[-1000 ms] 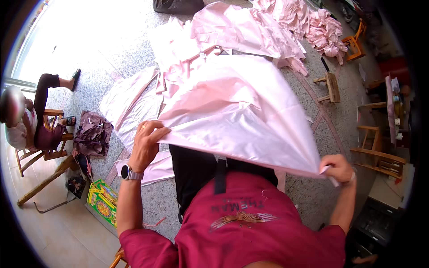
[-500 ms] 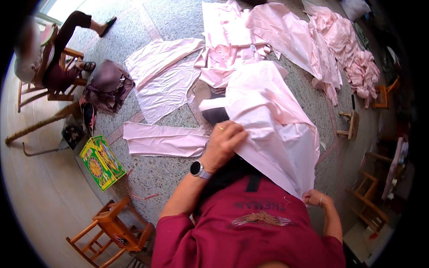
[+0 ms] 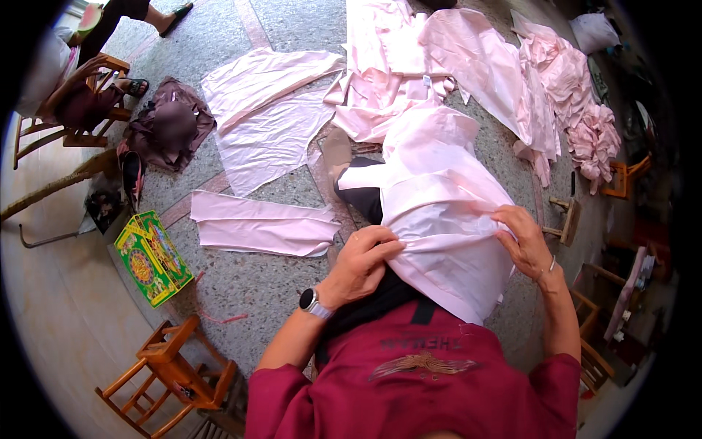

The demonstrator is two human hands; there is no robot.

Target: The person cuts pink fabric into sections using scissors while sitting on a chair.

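A pale pink cloth (image 3: 446, 205) lies in folds across my lap, its far end reaching toward more pink fabric on the floor. My left hand (image 3: 362, 267), with a watch at the wrist, pinches the cloth's left edge between thumb and fingers. At the opposite edge my right hand (image 3: 523, 238) grips the same cloth, fingers curled over it and thumb below. A gathered fold runs between the two hands. Beyond my left hand, a long pink strip (image 3: 263, 225) and a wider pink cut piece (image 3: 274, 121) lie flat on the floor.
Pink fabric heaps (image 3: 559, 80) spread across the far right. A green and yellow box (image 3: 153, 260) and a wooden chair (image 3: 179, 366) stand at my left. A seated person's leg (image 3: 121, 18) and a dark cloth bundle (image 3: 172, 128) are far left. A small stool (image 3: 567, 219) stands right.
My right hand has moved up and inward from the cloth's near corner to its right edge. My left hand has shifted slightly nearer, and the cloth is now gathered into a fold.
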